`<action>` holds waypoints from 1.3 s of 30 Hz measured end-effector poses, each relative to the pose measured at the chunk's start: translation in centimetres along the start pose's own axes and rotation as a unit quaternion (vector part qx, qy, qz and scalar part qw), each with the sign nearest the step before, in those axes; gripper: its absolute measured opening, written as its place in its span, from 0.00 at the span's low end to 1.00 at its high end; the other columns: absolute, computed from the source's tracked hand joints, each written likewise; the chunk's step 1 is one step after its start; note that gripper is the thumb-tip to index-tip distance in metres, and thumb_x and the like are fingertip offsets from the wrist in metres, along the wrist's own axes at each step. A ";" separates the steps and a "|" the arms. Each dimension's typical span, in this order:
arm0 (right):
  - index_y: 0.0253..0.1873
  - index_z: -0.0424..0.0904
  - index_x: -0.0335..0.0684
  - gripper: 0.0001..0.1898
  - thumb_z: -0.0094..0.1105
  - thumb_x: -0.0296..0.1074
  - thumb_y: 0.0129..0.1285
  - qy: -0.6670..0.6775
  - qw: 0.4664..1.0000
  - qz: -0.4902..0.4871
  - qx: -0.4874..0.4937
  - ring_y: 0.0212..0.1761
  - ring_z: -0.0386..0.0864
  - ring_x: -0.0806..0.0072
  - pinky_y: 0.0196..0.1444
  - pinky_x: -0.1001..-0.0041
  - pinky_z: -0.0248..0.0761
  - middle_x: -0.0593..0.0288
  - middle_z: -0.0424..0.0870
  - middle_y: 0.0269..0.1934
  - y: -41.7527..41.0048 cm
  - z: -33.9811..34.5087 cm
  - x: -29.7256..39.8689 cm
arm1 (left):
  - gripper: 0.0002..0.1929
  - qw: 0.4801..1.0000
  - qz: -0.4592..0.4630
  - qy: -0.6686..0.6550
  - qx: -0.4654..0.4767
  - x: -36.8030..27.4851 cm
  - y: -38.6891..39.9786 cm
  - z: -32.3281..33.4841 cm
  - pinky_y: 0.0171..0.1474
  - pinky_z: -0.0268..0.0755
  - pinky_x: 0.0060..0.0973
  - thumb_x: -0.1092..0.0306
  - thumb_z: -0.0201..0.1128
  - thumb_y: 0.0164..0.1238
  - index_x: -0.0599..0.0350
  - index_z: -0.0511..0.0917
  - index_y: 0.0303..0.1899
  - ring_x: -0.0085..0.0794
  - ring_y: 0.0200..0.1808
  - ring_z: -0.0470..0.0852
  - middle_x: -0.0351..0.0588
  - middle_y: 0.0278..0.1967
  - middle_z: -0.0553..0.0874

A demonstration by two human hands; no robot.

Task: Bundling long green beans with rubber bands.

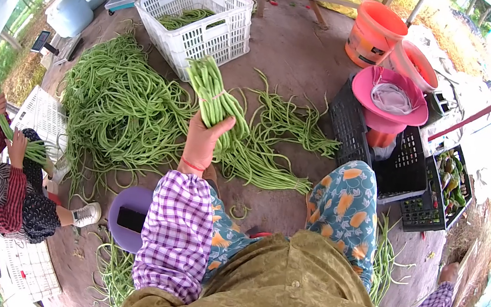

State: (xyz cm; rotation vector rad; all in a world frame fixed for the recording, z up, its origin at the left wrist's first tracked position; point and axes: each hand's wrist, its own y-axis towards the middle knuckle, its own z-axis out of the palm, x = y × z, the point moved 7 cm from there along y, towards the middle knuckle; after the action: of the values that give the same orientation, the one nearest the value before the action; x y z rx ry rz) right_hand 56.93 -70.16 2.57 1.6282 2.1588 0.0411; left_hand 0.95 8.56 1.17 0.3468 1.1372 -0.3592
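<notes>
My left hand (203, 139) grips a bundle of green yard-long beans (209, 92), bound with a thin pinkish band, its cut ends towards the white crate. Below and right of the bundle, more long beans (262, 168) lie roughly lined up on the ground by my feet. A large tangled heap of long beans (123, 105) spreads to the left of my left hand. Far out at the right, low in the picture, my right hand (449, 272) is small and partly hidden beyond its checked sleeve; its fingers cannot be made out.
A white plastic crate (195, 44) holding some beans stands ahead. Black crates (397, 168), a pink hat (391, 99) and orange buckets (375, 34) are at the right. A purple stool (125, 231) bears a dark flat object. At left, a co-worker holds beans; another person is by blue-white containers.
</notes>
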 end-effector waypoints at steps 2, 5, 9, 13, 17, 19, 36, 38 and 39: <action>0.40 0.74 0.32 0.12 0.61 0.34 0.57 0.122 0.972 0.025 0.198 0.31 0.81 0.60 0.33 0.64 0.76 0.51 0.81 0.29 -0.4 3.4 6.1 | 0.18 0.999 0.015 0.022 0.039 -0.9 -0.6 0.7 0.51 0.77 0.24 0.81 0.62 0.63 0.64 0.75 0.55 0.28 0.48 0.83 0.48 0.48 0.84; 0.43 0.77 0.34 0.13 0.61 0.37 0.59 0.433 0.873 0.108 0.197 0.23 0.78 0.78 0.18 0.79 0.67 0.62 0.79 0.26 1.0 1.1 13.7 | 0.13 0.997 0.014 0.002 0.077 -1.7 -1.3 2.0 0.57 0.75 0.29 0.79 0.59 0.66 0.64 0.76 0.52 0.33 0.53 0.82 0.52 0.49 0.85; 0.47 0.77 0.39 0.12 0.56 0.41 0.68 0.643 0.728 -0.024 0.238 0.32 0.78 0.82 0.31 0.84 0.69 0.66 0.81 0.35 1.2 -17.7 36.4 | 0.18 0.995 0.019 0.010 0.098 -1.9 -2.1 1.6 0.57 0.75 0.32 0.78 0.60 0.66 0.65 0.72 0.57 0.35 0.53 0.82 0.52 0.48 0.84; 0.59 0.70 0.33 0.21 0.60 0.34 0.63 0.703 0.591 -0.271 0.289 0.47 0.79 0.74 0.50 0.74 0.73 0.55 0.81 0.48 -3.2 -29.1 53.0 | 0.23 0.988 -0.017 -0.061 0.142 -1.7 -2.8 3.2 0.59 0.72 0.33 0.79 0.62 0.64 0.66 0.69 0.61 0.35 0.53 0.82 0.51 0.46 0.85; 0.73 0.52 0.39 0.45 0.72 0.38 0.54 0.614 0.474 -0.511 0.370 0.71 0.61 0.63 0.72 0.59 0.52 0.53 0.68 0.66 -12.1 -32.0 66.5 | 0.24 0.980 -0.053 -0.110 0.158 -1.7 -4.2 3.9 0.56 0.74 0.34 0.73 0.62 0.66 0.64 0.67 0.62 0.36 0.50 0.82 0.52 0.44 0.84; 0.74 0.48 0.37 0.53 0.76 0.44 0.49 0.583 0.420 -0.512 0.470 0.73 0.56 0.59 0.74 0.59 0.48 0.47 0.62 0.69 -16.1 -31.5 71.1 | 0.25 0.971 -0.082 -0.160 0.156 -1.2 -4.2 4.0 0.55 0.74 0.33 0.73 0.62 0.66 0.66 0.67 0.63 0.35 0.50 0.82 0.50 0.44 0.84; 0.56 0.72 0.35 0.33 0.77 0.38 0.45 0.489 0.263 -0.393 0.733 0.47 0.82 0.62 0.54 0.63 0.72 0.51 0.84 0.41 -23.0 -27.4 75.7 | 0.16 0.937 -0.093 -0.335 -0.040 0.8 -0.1 -0.8 0.56 0.77 0.40 0.61 0.59 0.72 0.61 0.73 0.53 0.43 0.53 0.81 0.53 0.47 0.82; 0.56 0.72 0.35 0.32 0.77 0.37 0.45 0.474 0.262 -0.398 0.740 0.47 0.82 0.62 0.54 0.62 0.72 0.51 0.84 0.41 -22.8 -27.1 75.3 | 0.15 0.932 -0.088 -0.349 -0.038 0.8 0.1 -1.3 0.56 0.77 0.41 0.61 0.59 0.72 0.61 0.74 0.51 0.42 0.53 0.81 0.53 0.47 0.82; 0.55 0.72 0.34 0.31 0.76 0.35 0.47 0.477 0.260 -0.404 0.736 0.47 0.82 0.63 0.54 0.63 0.73 0.52 0.84 0.41 -22.8 -27.1 75.1 | 0.14 0.929 -0.084 -0.357 -0.053 0.9 0.1 -1.7 0.56 0.77 0.41 0.61 0.59 0.72 0.61 0.74 0.50 0.42 0.53 0.81 0.52 0.47 0.82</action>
State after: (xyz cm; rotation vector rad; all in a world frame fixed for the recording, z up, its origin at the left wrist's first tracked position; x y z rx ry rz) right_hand 10.37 -1.63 -3.32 -0.0636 3.9782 -2.7087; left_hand -0.06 9.36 -0.35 0.0051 0.4639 -0.5195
